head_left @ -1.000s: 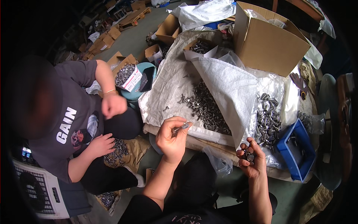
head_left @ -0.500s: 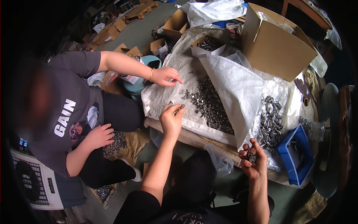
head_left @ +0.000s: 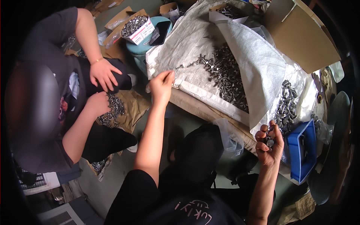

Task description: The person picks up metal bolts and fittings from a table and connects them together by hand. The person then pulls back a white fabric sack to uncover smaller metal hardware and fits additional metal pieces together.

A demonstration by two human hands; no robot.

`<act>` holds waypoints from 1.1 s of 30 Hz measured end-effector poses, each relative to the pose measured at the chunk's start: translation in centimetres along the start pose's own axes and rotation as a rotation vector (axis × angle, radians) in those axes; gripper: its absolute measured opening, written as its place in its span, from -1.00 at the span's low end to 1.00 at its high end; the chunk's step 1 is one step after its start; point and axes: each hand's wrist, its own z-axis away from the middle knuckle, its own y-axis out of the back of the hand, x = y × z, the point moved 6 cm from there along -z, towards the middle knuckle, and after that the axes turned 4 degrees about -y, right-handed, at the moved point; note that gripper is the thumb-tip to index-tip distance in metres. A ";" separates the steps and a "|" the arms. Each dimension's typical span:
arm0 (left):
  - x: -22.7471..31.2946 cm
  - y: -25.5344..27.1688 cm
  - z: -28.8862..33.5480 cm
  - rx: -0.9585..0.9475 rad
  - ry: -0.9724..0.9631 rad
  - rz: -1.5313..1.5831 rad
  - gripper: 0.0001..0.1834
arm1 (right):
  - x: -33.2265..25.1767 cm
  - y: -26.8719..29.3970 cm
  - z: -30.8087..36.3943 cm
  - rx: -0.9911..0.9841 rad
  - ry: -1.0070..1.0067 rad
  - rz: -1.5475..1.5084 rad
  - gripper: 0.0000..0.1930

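Note:
A pile of dark metal bolts (head_left: 227, 75) lies on a white woven sack (head_left: 178, 48), with a few loose bolts toward its left side. My left hand (head_left: 161, 90) is over the sack's near left edge, thumb and fingers pinched together. Whether anything sits between those fingertips I cannot make out. A single bolt (head_left: 180, 66) rests on the sack just beyond them. On the right, my right hand (head_left: 270, 152) is palm up with its fingers curled around several bolts (head_left: 269, 141). Close beyond it is a second heap of bolts (head_left: 287, 101) on clear plastic.
A blue plastic bin (head_left: 302, 150) stands tilted right of my right hand. Cardboard boxes (head_left: 305, 33) stand at the back. At left, a co-worker's hands (head_left: 103, 75) are near bolts on brown sacking (head_left: 131, 103). A teal stool (head_left: 137, 50) carries a bolt-filled box and a phone.
My left hand has drawn back left to the sack's edge; the bolt seen in it before is not visible there now. The co-worker's arm has pulled back from the sack. The view has shifted.

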 end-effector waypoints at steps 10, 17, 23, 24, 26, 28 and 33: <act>-19.1 1.7 16.4 -0.342 0.647 -0.085 -0.77 | -0.2 0.6 0.3 -0.075 -0.001 0.005 -0.79; -25.7 -3.3 15.1 -0.415 0.580 -0.270 -0.69 | -0.4 1.0 0.2 -0.120 -0.017 0.047 -0.76; -29.5 -4.0 16.1 -0.203 1.180 0.231 -0.57 | -0.3 1.6 -0.1 -0.106 -0.025 0.063 -0.74; -29.7 -4.4 15.7 -0.265 1.159 0.219 -0.53 | -0.4 1.6 -0.1 -0.104 -0.025 0.070 -0.74; -30.0 -4.8 14.7 -0.328 1.139 0.208 -0.49 | -0.5 1.7 -0.2 -0.094 -0.025 0.034 -0.74; -30.2 -3.6 12.8 -0.175 1.033 0.101 -0.39 | -0.3 1.6 -0.6 -0.105 -0.045 0.030 -0.73; -28.5 1.1 8.6 0.034 0.999 0.311 -0.29 | -0.6 1.6 -0.5 -0.100 -0.035 0.038 -0.73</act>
